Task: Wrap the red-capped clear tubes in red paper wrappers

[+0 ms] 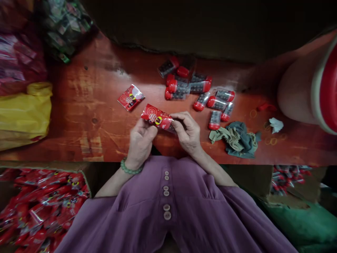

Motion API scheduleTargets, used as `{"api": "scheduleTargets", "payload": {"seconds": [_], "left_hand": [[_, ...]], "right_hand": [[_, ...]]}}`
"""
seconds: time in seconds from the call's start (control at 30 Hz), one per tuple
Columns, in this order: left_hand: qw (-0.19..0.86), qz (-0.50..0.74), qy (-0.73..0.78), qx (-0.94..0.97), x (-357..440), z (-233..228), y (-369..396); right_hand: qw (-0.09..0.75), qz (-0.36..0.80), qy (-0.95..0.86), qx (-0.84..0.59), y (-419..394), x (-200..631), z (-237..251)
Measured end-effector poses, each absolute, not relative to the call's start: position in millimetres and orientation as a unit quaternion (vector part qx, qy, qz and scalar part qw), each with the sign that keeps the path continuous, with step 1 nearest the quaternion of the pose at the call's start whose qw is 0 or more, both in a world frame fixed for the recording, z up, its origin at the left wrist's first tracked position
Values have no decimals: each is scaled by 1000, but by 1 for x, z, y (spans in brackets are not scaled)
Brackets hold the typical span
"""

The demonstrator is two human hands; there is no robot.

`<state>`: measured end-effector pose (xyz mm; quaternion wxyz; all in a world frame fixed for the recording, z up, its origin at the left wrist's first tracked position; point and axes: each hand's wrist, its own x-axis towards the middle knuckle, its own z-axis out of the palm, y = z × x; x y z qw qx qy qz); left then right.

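Observation:
A red printed wrapper [158, 117] with a yellow and black emblem is stretched between my hands above the table's front half. My left hand [142, 140] pinches its left end and lower edge, with a green bead bracelet [131, 170] round the wrist. At its right end my right hand [187, 131] is closed, thumb and fingers on the edge. Something dark and clear shows at that end, partly hidden by the fingers. Another flat stack of red wrappers [131, 97] lies on the table, left of and beyond the held one.
Clear tubes with red caps [201, 101] and dark contents lie in a loose group behind and right. A crumpled grey-green cloth [238, 140], rubber bands and a white bucket [297, 80] are at right. Below the left edge, a carton [85, 175] holds red-wrapped pieces. A yellow bag [25, 114] stands left.

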<state>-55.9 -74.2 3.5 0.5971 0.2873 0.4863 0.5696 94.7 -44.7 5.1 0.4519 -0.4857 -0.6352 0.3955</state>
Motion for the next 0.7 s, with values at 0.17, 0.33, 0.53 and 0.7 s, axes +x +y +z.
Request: {"api": "scheduleTargets", "payload": {"seconds": [0.17,0.33,0.53,0.7], "left_hand": [[637,600,467,130,-42,12,-66],[618,618,479,84,-47,9,-55],[620,601,492,111,-48,6,-51],[554,576,554,234,-51,5,-51]], "right_hand": [[425,385,-691,-441,-44,87,1],[353,516,-638,-449,-49,98,2],[368,522,-616,-461,-49,98,3],[380,621,-525,-440,-46,96,-3]]}}
